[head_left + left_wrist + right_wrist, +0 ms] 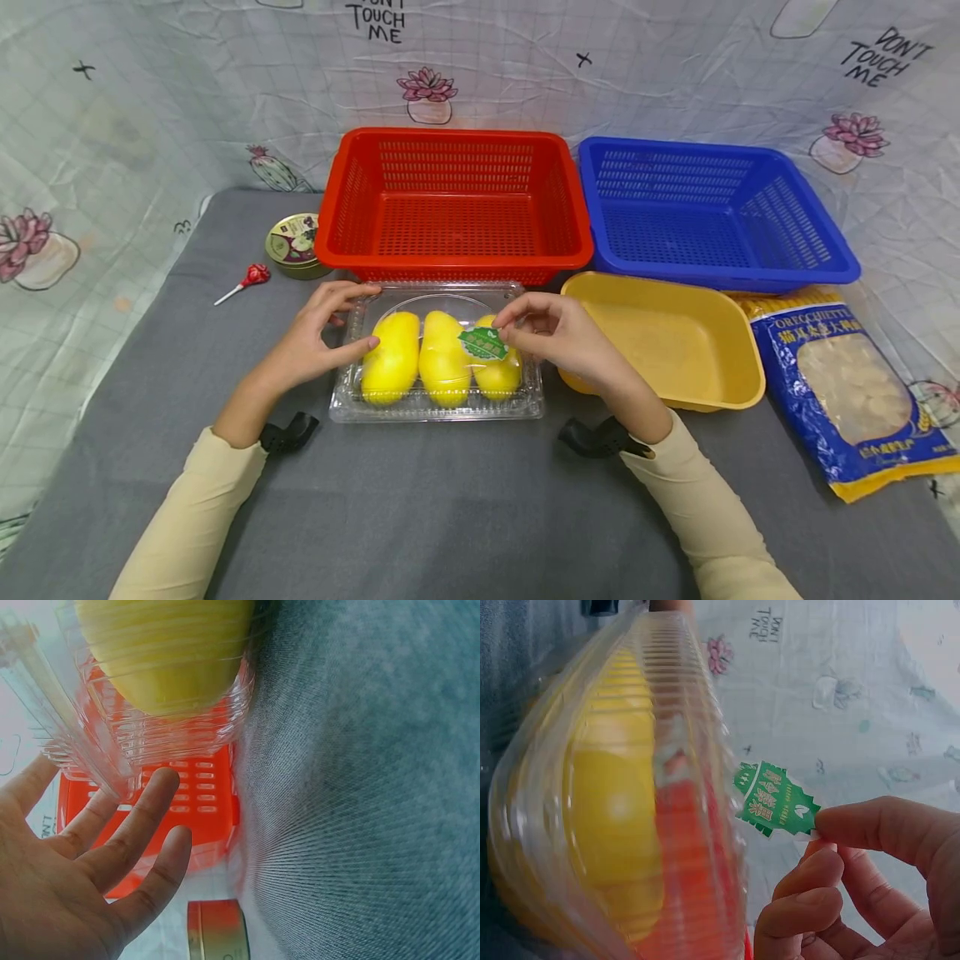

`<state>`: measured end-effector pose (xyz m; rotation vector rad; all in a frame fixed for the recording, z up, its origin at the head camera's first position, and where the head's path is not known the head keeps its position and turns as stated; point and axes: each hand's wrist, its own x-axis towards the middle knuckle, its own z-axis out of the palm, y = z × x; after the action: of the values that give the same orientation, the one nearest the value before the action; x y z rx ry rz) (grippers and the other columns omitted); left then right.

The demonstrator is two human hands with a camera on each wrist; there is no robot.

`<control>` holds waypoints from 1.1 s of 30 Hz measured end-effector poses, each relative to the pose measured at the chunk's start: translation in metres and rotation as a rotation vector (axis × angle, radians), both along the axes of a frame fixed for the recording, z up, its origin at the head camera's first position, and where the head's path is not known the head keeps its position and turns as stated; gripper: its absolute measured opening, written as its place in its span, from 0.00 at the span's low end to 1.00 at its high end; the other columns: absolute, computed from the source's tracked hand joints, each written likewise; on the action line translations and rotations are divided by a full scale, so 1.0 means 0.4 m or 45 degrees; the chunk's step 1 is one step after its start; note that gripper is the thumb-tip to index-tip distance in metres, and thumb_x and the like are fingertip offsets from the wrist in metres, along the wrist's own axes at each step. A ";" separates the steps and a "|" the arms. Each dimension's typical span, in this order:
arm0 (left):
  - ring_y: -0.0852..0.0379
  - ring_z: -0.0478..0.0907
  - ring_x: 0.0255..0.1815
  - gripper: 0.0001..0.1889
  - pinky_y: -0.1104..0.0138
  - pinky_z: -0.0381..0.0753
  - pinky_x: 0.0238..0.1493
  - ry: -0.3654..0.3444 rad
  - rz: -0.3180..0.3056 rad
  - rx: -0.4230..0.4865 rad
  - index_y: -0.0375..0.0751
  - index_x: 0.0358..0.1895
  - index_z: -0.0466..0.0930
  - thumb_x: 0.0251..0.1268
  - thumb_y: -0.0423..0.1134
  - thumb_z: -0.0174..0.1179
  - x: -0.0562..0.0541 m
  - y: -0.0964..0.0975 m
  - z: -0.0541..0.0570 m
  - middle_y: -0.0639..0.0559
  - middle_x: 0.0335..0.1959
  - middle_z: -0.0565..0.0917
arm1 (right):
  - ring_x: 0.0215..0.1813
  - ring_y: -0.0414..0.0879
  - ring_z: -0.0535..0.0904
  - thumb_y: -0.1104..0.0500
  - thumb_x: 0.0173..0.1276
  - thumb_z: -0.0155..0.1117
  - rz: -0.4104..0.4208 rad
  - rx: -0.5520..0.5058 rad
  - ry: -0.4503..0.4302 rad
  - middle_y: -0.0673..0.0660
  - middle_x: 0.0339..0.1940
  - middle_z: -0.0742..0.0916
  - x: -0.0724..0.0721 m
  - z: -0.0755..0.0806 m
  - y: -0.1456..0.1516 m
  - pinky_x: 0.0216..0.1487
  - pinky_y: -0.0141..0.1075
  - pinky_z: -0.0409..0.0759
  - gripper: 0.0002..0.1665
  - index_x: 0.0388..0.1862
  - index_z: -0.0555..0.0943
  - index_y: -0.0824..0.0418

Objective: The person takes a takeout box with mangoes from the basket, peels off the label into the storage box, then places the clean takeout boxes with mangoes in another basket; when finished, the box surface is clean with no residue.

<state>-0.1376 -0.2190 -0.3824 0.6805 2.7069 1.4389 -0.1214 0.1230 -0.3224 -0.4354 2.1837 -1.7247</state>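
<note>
Close to the front of the grey counter (435, 517) sits a clear plastic box (352, 408), its lid down over three yellow fruits (445, 358) lying side by side. The left hand (307, 340) is spread wide at the box's left side, thumb on the lid and fingers towards the back corner. The right hand (570, 335) pinches one edge of a green sticker (483, 342) between thumb and finger, above the lid over the right-hand fruit. The right wrist view shows the sticker's far edge right by the lid; whether it is stuck there I can't tell.

The step looks like handling that sticker. Best to brace the box with the left hand—lightly, as the thin lid would likely flex—and move the sticker slowly at a low angle. A grip on the very edge should limit creasing and keep the rest off the fingers.

To the right lie a yellow basin (667, 342) and a blue pasta bag (855, 383); to the left, a red lollipop (257, 274) and a round tin (295, 237). Behind stand red (453, 261) and blue baskets (667, 237), then the printed cloth (517, 75).
</note>
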 end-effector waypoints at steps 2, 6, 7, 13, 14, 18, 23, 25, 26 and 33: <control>0.49 0.72 0.54 0.33 0.53 0.69 0.50 -0.003 0.000 -0.001 0.49 0.68 0.70 0.57 0.35 0.68 0.000 0.000 0.000 0.46 0.63 0.67 | 0.25 0.45 0.71 0.65 0.65 0.64 -0.008 0.002 -0.010 0.58 0.30 0.82 0.000 0.001 0.014 0.25 0.32 0.71 0.09 0.44 0.81 0.68; 0.51 0.72 0.54 0.33 0.53 0.69 0.50 0.000 -0.002 -0.001 0.50 0.68 0.70 0.57 0.35 0.68 0.000 0.000 -0.003 0.47 0.63 0.66 | 0.25 0.44 0.70 0.65 0.65 0.64 -0.047 -0.005 -0.027 0.56 0.28 0.81 -0.001 0.002 0.041 0.25 0.32 0.71 0.09 0.43 0.80 0.69; 0.51 0.72 0.54 0.33 0.53 0.69 0.50 0.002 -0.002 -0.001 0.50 0.68 0.70 0.57 0.35 0.68 0.000 -0.001 -0.004 0.47 0.63 0.67 | 0.24 0.43 0.70 0.66 0.65 0.64 -0.055 -0.009 -0.028 0.56 0.28 0.81 -0.002 0.001 0.048 0.25 0.32 0.71 0.09 0.43 0.80 0.70; 0.53 0.71 0.53 0.33 0.53 0.69 0.49 0.014 -0.005 0.005 0.49 0.68 0.70 0.56 0.35 0.68 -0.001 0.000 -0.005 0.47 0.63 0.67 | 0.22 0.43 0.71 0.68 0.65 0.63 -0.102 -0.023 -0.014 0.57 0.26 0.82 -0.004 -0.003 0.097 0.25 0.32 0.72 0.08 0.42 0.79 0.71; 0.53 0.71 0.53 0.33 0.53 0.69 0.49 0.015 -0.006 0.005 0.49 0.68 0.70 0.56 0.34 0.68 -0.001 0.000 -0.004 0.47 0.63 0.67 | 0.22 0.43 0.71 0.68 0.65 0.63 -0.116 -0.022 -0.011 0.56 0.26 0.82 -0.003 -0.003 0.106 0.25 0.32 0.72 0.07 0.41 0.79 0.71; 0.54 0.69 0.53 0.33 0.52 0.69 0.50 0.017 -0.003 0.003 0.49 0.68 0.70 0.56 0.34 0.68 -0.001 -0.001 -0.003 0.47 0.63 0.67 | 0.22 0.43 0.71 0.67 0.66 0.64 -0.168 -0.008 0.000 0.51 0.24 0.81 -0.002 -0.002 0.139 0.26 0.32 0.71 0.05 0.40 0.79 0.67; 0.54 0.70 0.53 0.33 0.52 0.69 0.49 0.013 0.001 -0.001 0.49 0.68 0.70 0.56 0.34 0.68 0.000 -0.004 -0.001 0.47 0.63 0.67 | 0.23 0.43 0.72 0.66 0.67 0.64 -0.225 0.016 0.010 0.51 0.24 0.80 0.003 -0.003 0.178 0.27 0.32 0.72 0.03 0.38 0.80 0.63; 0.53 0.70 0.53 0.33 0.52 0.70 0.49 0.010 0.000 -0.004 0.49 0.68 0.70 0.57 0.35 0.68 0.000 -0.005 -0.002 0.47 0.63 0.67 | 0.23 0.43 0.72 0.65 0.67 0.64 -0.241 0.022 0.016 0.51 0.22 0.80 0.005 -0.005 0.193 0.26 0.33 0.72 0.02 0.38 0.80 0.62; 0.52 0.70 0.53 0.33 0.52 0.70 0.49 0.008 0.001 -0.005 0.49 0.68 0.70 0.57 0.35 0.68 0.000 -0.005 -0.002 0.46 0.63 0.67 | 0.23 0.44 0.72 0.65 0.67 0.63 -0.248 0.024 0.018 0.51 0.22 0.79 0.006 -0.007 0.200 0.26 0.33 0.72 0.02 0.38 0.80 0.62; 0.48 0.71 0.55 0.33 0.52 0.70 0.50 -0.010 0.006 -0.006 0.49 0.68 0.70 0.57 0.36 0.67 -0.001 -0.003 -0.002 0.45 0.62 0.67 | 0.23 0.44 0.72 0.63 0.69 0.63 -0.267 0.060 0.011 0.50 0.22 0.79 0.002 -0.030 0.258 0.26 0.34 0.73 0.02 0.39 0.80 0.61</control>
<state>-0.1380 -0.2201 -0.3830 0.6673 2.7070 1.4326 -0.1204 0.2264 -0.3343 -0.2081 2.3429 -1.7728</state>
